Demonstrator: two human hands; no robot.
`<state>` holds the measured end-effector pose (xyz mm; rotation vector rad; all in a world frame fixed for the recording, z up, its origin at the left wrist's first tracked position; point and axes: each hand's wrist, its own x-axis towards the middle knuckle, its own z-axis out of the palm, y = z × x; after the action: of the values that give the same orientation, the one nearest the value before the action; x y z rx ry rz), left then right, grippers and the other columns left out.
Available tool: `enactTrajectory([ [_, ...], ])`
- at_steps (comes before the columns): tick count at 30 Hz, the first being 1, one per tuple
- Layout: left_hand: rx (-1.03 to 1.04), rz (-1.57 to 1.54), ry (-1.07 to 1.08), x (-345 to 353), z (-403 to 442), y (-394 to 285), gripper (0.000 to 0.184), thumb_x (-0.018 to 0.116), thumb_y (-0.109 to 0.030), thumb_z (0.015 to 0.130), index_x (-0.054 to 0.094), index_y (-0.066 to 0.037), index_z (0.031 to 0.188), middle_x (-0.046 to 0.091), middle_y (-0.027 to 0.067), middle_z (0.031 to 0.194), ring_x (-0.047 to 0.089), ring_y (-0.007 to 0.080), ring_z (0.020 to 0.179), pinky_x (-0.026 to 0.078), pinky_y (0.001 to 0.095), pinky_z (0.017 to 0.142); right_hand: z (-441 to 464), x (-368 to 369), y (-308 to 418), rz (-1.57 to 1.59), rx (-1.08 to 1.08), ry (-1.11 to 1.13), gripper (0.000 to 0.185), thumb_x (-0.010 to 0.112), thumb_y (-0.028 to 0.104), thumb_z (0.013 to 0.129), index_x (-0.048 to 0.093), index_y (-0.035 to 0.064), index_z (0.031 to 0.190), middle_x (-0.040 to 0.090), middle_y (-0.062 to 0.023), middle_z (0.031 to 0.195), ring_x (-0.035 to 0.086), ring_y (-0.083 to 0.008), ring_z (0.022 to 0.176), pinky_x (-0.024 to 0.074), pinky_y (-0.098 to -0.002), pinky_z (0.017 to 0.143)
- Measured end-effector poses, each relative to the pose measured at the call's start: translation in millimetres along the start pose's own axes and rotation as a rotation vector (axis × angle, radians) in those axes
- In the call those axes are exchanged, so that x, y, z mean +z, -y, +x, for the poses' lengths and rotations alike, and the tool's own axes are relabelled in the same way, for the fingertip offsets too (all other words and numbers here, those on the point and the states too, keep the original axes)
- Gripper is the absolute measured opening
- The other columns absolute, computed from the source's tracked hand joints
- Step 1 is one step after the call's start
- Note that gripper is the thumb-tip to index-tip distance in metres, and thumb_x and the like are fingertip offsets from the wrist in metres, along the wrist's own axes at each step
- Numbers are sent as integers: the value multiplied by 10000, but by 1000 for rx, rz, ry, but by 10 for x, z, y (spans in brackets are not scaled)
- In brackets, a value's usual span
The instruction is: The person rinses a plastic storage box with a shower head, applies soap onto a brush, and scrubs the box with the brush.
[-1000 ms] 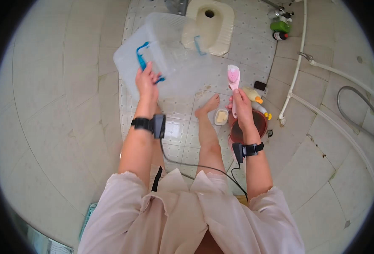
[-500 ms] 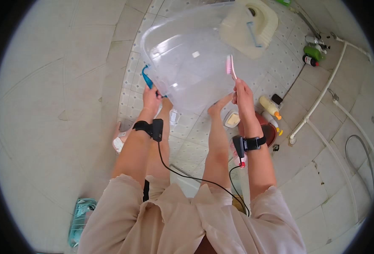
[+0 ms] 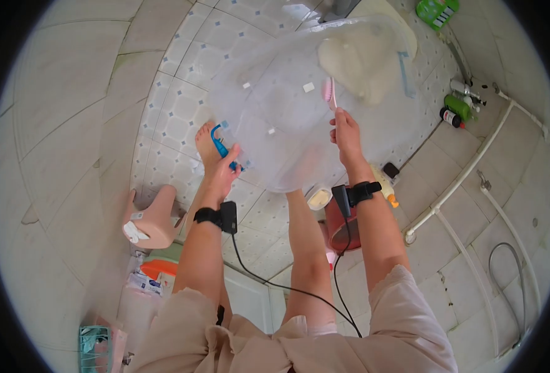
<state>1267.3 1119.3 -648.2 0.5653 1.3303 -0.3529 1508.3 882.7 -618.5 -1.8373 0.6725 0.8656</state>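
Stretching over the floor (image 3: 178,105) toward its far right corner is the clear tub (image 3: 278,105). Your right hand (image 3: 347,137) grasps a pink brush (image 3: 329,93) in front of the tub's middle; your left hand (image 3: 225,175) clasps the blue handle (image 3: 221,149) at its near left edge.

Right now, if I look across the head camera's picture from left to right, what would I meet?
Teal basket, pink plastic object, left hand holding a blue handle, right hand holding a pink brush, small black object, black bottle, grey hose.
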Motion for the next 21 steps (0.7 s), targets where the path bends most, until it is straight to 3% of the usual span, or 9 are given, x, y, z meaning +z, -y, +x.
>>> enactTrajectory([
  [1,-15,57,-56,-73,93,54,391,774,-300,933,584,-168,1249,631,-22,1093,594,126,920,492,319,833,112,35,-4,10,52,4,402,511,375,1054,647,40,1231,587,-31,852,512,-91,579,430,-251,514],
  [2,-8,56,-53,24,66,-2,391,774,-300,933,584,-168,1249,631,-22,1093,594,126,920,492,319,833,234,66,-21,22,104,9,409,505,379,1050,644,46,1243,609,-40,855,539,-98,588,440,-246,517],
  [3,349,180,-64,118,23,-50,527,767,-245,931,498,-162,1376,587,9,1241,572,153,1066,485,337,916,367,111,-37,24,99,9,409,505,379,1050,644,46,1243,609,-40,855,539,-98,588,440,-246,517],
  [5,612,304,-78,93,42,11,890,732,-66,906,204,-178,1614,393,92,1552,415,223,1396,410,369,1115,735,203,-126,24,122,5,413,512,386,1030,640,64,1253,637,-56,864,582,-115,610,459,-245,522],
  [10,765,360,-213,519,132,-134,818,740,-37,885,283,-146,1555,462,86,1455,483,203,1280,455,346,1004,1896,468,-227,121,110,-28,294,522,334,1000,626,80,1107,626,-50,852,561,-119,596,446,-249,507],
  [13,764,366,-191,601,54,-258,765,746,-15,870,343,-122,1511,513,82,1382,535,188,1193,489,329,922,1961,482,-228,217,139,-55,224,526,299,988,597,91,1029,608,-40,842,532,-110,582,427,-247,492],
  [19,462,145,-55,457,-118,-288,663,758,29,839,461,-73,1423,617,74,1237,638,157,1019,556,295,756,1274,176,-259,427,73,-66,167,528,247,995,573,87,1013,563,-14,829,466,-82,557,374,-224,467],
  [20,336,76,-36,467,-225,-329,528,759,30,838,566,-56,1321,665,64,1127,664,143,915,553,281,682,1024,71,-195,443,84,-75,177,536,256,1001,573,84,1013,552,-12,824,453,-77,558,364,-219,470],
  [21,334,87,-28,547,-410,-397,528,759,30,838,566,-56,1321,665,64,1127,664,143,915,553,281,682,734,-62,-142,461,102,-89,188,543,266,1008,573,80,1014,540,-9,818,441,-72,559,355,-214,473],
])
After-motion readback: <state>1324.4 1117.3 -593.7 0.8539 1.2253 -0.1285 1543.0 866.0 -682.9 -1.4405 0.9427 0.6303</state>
